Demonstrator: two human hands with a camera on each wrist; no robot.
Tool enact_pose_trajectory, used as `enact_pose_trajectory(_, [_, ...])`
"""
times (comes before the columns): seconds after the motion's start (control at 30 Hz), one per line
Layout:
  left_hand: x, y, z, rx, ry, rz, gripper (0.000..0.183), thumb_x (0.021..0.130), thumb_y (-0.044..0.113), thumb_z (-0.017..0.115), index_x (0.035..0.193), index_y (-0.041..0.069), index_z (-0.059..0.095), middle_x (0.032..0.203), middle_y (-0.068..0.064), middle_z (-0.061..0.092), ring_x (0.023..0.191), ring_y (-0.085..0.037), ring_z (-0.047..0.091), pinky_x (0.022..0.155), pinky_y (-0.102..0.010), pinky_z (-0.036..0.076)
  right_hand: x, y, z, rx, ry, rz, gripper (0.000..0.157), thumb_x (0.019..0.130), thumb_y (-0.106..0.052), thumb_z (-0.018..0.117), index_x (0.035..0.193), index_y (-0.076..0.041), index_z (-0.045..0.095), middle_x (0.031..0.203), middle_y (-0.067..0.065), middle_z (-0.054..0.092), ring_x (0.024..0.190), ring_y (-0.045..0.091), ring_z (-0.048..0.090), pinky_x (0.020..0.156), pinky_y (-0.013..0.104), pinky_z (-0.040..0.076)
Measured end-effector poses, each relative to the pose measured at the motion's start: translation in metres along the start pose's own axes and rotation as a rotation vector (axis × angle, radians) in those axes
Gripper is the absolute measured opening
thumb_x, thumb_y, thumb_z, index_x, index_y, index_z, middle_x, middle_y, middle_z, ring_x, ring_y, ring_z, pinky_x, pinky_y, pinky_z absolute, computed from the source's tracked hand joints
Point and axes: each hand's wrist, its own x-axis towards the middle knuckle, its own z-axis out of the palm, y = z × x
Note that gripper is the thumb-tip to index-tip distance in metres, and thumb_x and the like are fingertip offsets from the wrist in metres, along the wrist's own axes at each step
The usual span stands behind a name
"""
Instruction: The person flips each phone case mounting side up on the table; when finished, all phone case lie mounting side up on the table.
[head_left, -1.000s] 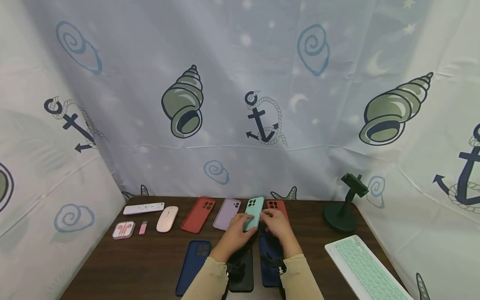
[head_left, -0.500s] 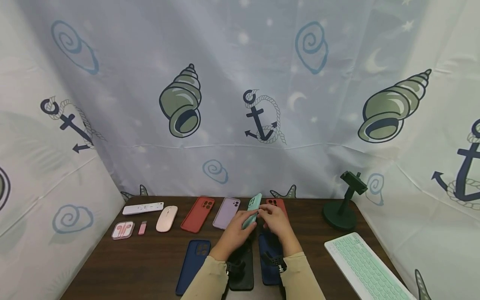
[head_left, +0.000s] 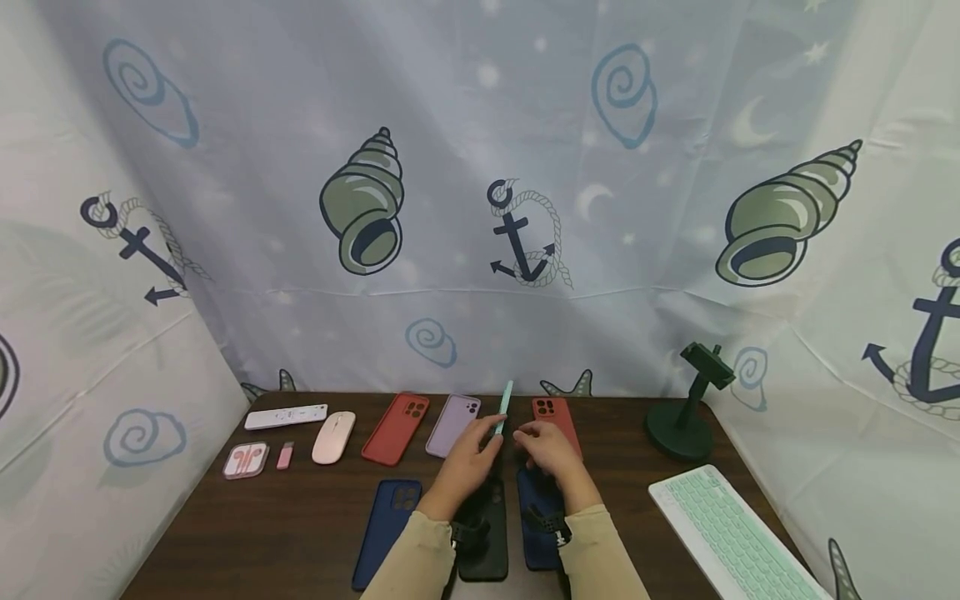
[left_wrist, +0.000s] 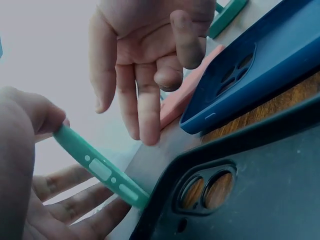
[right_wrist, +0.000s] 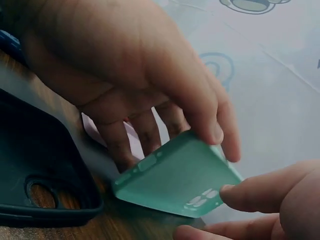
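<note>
In the head view my left hand (head_left: 467,462) holds a mint-green phone case (head_left: 506,400) up on edge above the far table. In the left wrist view its thumb and fingers grip the case (left_wrist: 102,170) by opposite edges, cutouts in one edge showing. My right hand (head_left: 553,454) hovers just to the right, its fingers loosely bent. In that same view the right hand (left_wrist: 150,55) is apart from the case and holds nothing. In the right wrist view the case (right_wrist: 170,175) shows its camera holes. Beneath the wrists lie a black case (head_left: 487,546) and a dark blue case (head_left: 540,533).
To the left lie another blue case (head_left: 386,533), a red case (head_left: 395,429), a purple case (head_left: 453,427), a mouse (head_left: 334,437), a remote (head_left: 287,417), a pink stick (head_left: 285,456) and an earphone box (head_left: 246,460). Rightward are a red case (head_left: 558,421), a green stand (head_left: 680,433) and a keyboard (head_left: 735,533).
The mint case has turned from showing its back to standing nearly edge-on. My right hand has moved slightly right, away from the case, while the left keeps its grip.
</note>
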Motion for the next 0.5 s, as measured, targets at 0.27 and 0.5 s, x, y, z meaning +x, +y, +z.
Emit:
enact_pose_trajectory(0.27, [0.0020,-0.0053,-0.0008,-0.086,0.065,-0.069,0.046,0.106,0.027,0.052,0.151,0.017,0.045,0.141,-0.006,0.059,0.111,-0.019,0.065,0.088,-0.039,0.052,-0.0014,-0.0034,0.0031,-0.023,-0.038,0.015,0.041,0.102,-0.032,0.059,0.128,-0.001,0.066,0.112,0.013,0.075,0.064,0.019,0.066,0.062,0.032,0.047])
enact_pose_trajectory(0.5, [0.0005,-0.0041,-0.0020,-0.073,0.069,-0.087,0.045,0.105,0.020,0.051,0.148,0.006,0.046,0.133,-0.016,0.063,0.106,-0.022,0.067,0.080,-0.035,0.053,-0.0023,-0.0045,0.0032,-0.058,-0.042,0.018,0.038,0.102,-0.033,0.059,0.125,-0.005,0.069,0.109,0.012,0.074,0.065,0.018,0.066,0.058,0.032,0.045])
